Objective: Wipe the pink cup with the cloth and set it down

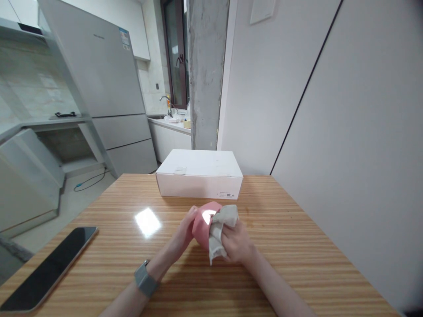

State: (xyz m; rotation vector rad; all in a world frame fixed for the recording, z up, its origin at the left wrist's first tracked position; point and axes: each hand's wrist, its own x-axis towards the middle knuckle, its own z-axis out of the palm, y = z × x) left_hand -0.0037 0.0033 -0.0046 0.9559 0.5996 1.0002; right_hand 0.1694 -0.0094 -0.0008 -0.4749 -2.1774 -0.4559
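My left hand grips a glossy pink rounded object from its left side, just above the wooden table. My right hand is closed on a crumpled grey cloth and presses it against the right side of the pink object. A grey watch sits on my left wrist. Part of the pink object is hidden behind the cloth and fingers.
A closed white cardboard box lies on the table just beyond my hands. A dark phone or tablet rests near the table's left edge. A wall runs along the right. A fridge and kitchen counter stand beyond the table.
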